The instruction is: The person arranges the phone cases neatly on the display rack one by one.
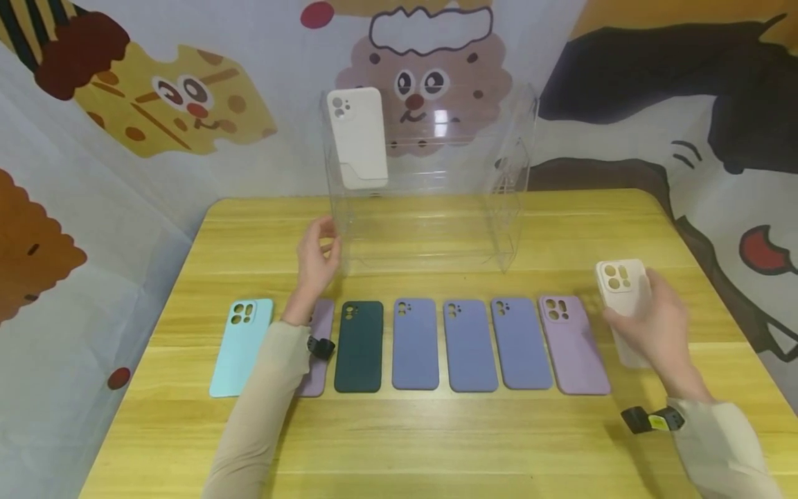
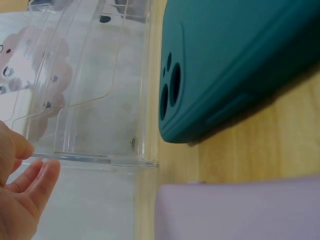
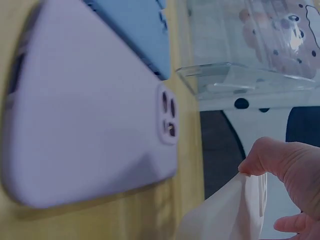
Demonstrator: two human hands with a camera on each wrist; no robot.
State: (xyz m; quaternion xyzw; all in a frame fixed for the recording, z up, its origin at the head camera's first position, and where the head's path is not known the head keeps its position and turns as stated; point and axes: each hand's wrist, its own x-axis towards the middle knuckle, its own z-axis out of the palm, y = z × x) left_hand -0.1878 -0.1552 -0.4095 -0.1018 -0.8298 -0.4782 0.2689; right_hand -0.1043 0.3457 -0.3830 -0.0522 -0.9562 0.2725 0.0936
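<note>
A clear acrylic display rack (image 1: 430, 239) stands at the back of the table, a white phone case (image 1: 363, 145) leaning high on its left side. My left hand (image 1: 319, 256) is at the rack's left side panel; in the left wrist view, thumb and fingers (image 2: 45, 182) lie on either side of the panel's edge. On the right, my right hand (image 1: 663, 326) grips another white phone case (image 1: 623, 299) by its sides, camera cutouts facing up. The right wrist view shows the thumb and index finger (image 3: 265, 155) at this case's edge (image 3: 225, 210).
Phone cases lie in a row along the table (image 1: 436, 436): light blue (image 1: 240, 350), purple (image 1: 321, 333) partly under my left arm, dark green (image 1: 359, 346), several lavender-blue ones (image 1: 415, 346) and a light purple one (image 1: 575, 346). A cartoon-printed cloth (image 1: 280, 41) hangs behind.
</note>
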